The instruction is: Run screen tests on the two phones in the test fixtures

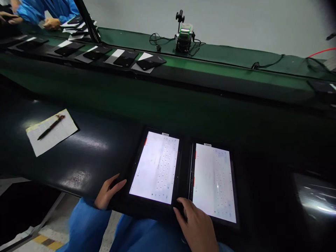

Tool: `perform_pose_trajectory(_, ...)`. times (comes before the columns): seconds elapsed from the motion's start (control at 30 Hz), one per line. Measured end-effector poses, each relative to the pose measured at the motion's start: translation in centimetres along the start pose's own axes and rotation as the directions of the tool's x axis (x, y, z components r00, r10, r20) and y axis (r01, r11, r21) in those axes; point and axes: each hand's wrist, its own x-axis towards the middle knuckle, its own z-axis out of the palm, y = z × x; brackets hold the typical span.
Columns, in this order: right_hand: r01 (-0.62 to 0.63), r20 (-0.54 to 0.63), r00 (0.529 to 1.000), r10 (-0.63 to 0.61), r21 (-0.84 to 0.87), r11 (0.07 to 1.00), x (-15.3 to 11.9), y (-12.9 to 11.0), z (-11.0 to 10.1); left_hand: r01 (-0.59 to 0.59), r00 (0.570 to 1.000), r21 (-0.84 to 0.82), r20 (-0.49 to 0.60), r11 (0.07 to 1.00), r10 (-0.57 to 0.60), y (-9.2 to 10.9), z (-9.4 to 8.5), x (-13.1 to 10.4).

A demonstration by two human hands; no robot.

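Two black tablets lie side by side on the dark table, both with lit white screens showing a keyboard layout. My left hand (107, 191) grips the near left corner of the left tablet (156, 167). My right hand (196, 224) rests at the near edge between the two, fingers touching the left tablet's bottom right corner, right beside the right tablet (214, 182). Both my sleeves are blue.
A paper sheet (51, 133) with a pen (51, 127) lies on the table to the left. Behind runs a green conveyor (210, 71) carrying several dark devices (151, 62) on white sheets. A small device with cables (184, 35) stands beyond. A co-worker's hand (51, 23) shows top left.
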Motion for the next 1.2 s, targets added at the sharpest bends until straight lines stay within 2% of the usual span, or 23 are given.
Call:
perform_pose_trajectory(0.07,0.009,-0.064,0.998,-0.011,-0.035,0.999,0.9,0.0,-0.4,0.057,0.996,0.022,0.073,0.998,-0.058,0.4,-0.1,0.8)
perform_pose_trajectory(0.13,0.023,-0.138,0.990,-0.034,-0.085,0.996,2.5,0.3,-0.8,0.084,0.994,0.046,0.069,0.995,-0.087,0.6,-0.1,1.0)
perform_pose_trajectory(0.2,0.053,-0.198,0.976,-0.090,-0.182,0.982,4.7,1.0,-1.3,0.008,1.000,0.078,-0.022,0.997,-0.007,0.8,0.3,0.7)
perform_pose_trajectory(0.23,0.072,-0.212,0.970,-0.123,-0.232,0.970,6.0,1.4,-1.5,-0.075,0.992,0.118,-0.092,0.990,0.086,1.0,0.6,0.4)
perform_pose_trajectory(0.27,0.088,-0.218,0.964,-0.150,-0.273,0.958,7.3,1.9,-1.7,-0.185,0.963,0.180,-0.165,0.966,0.215,1.3,0.9,0.0)
perform_pose_trajectory(0.3,0.096,-0.218,0.962,-0.166,-0.303,0.948,8.5,2.3,-1.9,-0.298,0.906,0.264,-0.224,0.917,0.359,1.6,1.1,-0.4)
perform_pose_trajectory(0.33,0.097,-0.213,0.962,-0.169,-0.314,0.944,9.5,2.6,-2.1,-0.393,0.831,0.355,-0.258,0.848,0.493,2.1,1.3,-0.8)
perform_pose_trajectory(0.4,0.093,-0.191,0.969,-0.155,-0.298,0.950,10.8,3.0,-2.4,-0.521,0.687,0.498,-0.237,0.694,0.686,3.0,1.5,-1.5)
perform_pose_trajectory(0.43,0.091,-0.179,0.973,-0.145,-0.284,0.955,10.9,3.0,-2.5,-0.562,0.635,0.537,-0.208,0.630,0.744,3.4,1.6,-1.8)
perform_pose_trajectory(0.47,0.092,-0.165,0.976,-0.140,-0.269,0.959,10.6,3.0,-2.5,-0.588,0.603,0.557,-0.181,0.586,0.777,3.7,1.7,-2.2)
perform_pose_trajectory(0.53,0.107,-0.138,0.980,-0.142,-0.237,0.966,9.4,2.9,-2.6,-0.638,0.568,0.555,-0.129,0.534,0.813,3.9,2.2,-2.8)
perform_pose_trajectory(0.63,0.140,-0.085,0.983,-0.161,-0.212,0.967,6.6,2.7,-2.5,-0.700,0.556,0.508,-0.056,0.503,0.830,3.8,3.3,-3.4)
perform_pose_trajectory(0.73,0.171,-0.040,0.982,-0.184,-0.211,0.962,4.7,2.4,-2.3,-0.734,0.544,0.451,-0.058,0.508,0.837,4.1,4.4,-3.6)
perform_pose_trajectory(0.8,0.181,-0.036,0.980,-0.193,-0.221,0.958,4.3,2.2,-2.1,-0.763,0.517,0.413,-0.070,0.497,0.853,4.8,5.0,-3.5)
perform_pose_trajectory(1.0,0.168,-0.058,0.980,-0.188,-0.251,0.953,4.7,2.1,-1.5,-0.881,0.370,0.343,0.067,0.327,0.927,7.4,6.1,-3.0)
perform_pose_trajectory(1.2,0.167,-0.057,0.981,-0.186,-0.245,0.955,4.8,2.0,-1.2,-0.928,0.216,0.334,0.119,0.166,0.969,9.6,7.5,-2.6)
